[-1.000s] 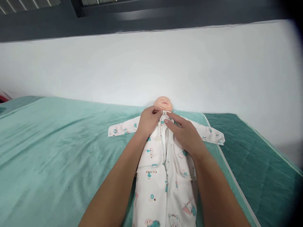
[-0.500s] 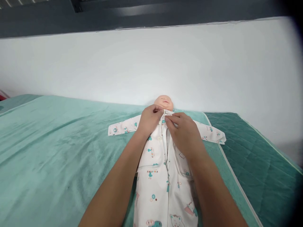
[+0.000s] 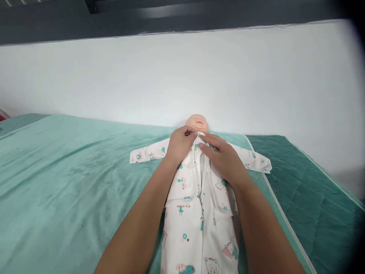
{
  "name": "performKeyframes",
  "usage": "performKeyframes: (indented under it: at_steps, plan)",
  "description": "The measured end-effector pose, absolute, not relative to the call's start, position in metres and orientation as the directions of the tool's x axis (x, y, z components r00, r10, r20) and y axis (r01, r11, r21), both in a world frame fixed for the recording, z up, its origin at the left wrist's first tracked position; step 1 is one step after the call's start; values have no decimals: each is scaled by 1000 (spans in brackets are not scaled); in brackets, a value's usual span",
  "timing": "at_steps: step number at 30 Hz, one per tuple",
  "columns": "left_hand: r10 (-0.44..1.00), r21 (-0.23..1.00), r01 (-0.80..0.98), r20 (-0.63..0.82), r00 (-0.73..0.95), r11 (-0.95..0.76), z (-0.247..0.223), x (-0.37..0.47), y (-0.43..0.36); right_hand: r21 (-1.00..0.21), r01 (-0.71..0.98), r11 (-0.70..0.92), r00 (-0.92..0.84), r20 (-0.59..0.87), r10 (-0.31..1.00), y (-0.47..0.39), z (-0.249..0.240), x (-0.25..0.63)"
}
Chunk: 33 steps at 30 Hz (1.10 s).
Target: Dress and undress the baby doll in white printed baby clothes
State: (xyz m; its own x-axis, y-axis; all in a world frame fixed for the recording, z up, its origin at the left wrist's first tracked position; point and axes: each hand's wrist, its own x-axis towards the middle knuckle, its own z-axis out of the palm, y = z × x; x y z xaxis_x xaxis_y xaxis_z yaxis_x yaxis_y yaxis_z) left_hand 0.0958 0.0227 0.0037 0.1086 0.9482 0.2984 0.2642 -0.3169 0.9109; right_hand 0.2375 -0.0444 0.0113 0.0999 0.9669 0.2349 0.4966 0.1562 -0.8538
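Observation:
A baby doll lies on its back, its head close to the wall. It wears a white printed baby romper with animal figures, its sleeves spread out to both sides. Down the front the two edges lie loosely together, with a gap at the chest. My left hand pinches the romper's front edge just below the doll's chin. Beside it, my right hand touches the other side of the collar, thumb and fingers apart. Whether its fingertips hold any fabric is hard to see.
A light green blanket covers the bed under the doll. At the right lies a darker green quilted cover. Behind the bed rises a white wall, topped by a dark grey ledge.
My right hand has shifted slightly, its fingers stretching toward the collar and its thumb parting from them. My left hand keeps its pinch at the same spot.

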Motion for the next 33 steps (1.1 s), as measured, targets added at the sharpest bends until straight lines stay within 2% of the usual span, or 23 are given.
performKeyframes:
  at_steps: [7, 13, 17, 20, 23, 26, 30, 33]
  plan:
    - [946, 934, 174, 286, 150, -310, 2, 96, 24, -883, 407, 235, 25, 268, 963, -41, 2, 238]
    - [953, 952, 122, 260, 154, -279, 2, 94, 25, -817, 503, 282, 6, 330, 944, -41, 1, 237]
    - [962, 962, 145, 204, 180, -232, 4, 90, 23, -729, 603, 325, -10, 401, 916, -43, 2, 234]
    - [967, 964, 160, 181, 180, -210, 6, 91, 21, -603, 709, 367, -78, 450, 890, -47, 5, 230]
    - [966, 966, 147, 186, 177, -213, 8, 93, 18, -484, 791, 375, -136, 459, 878, -51, 8, 227]
    - [970, 969, 145, 176, 170, -201, 9, 95, 19, -435, 820, 371, -154, 457, 876, -52, 9, 224]
    - [974, 964, 175, 177, 142, -201, 7, 95, 22, -476, 798, 369, -132, 460, 878, -50, 8, 224]
    - [972, 961, 179, 185, 146, -210, 7, 95, 23, -616, 701, 360, -45, 465, 884, -46, 5, 225]
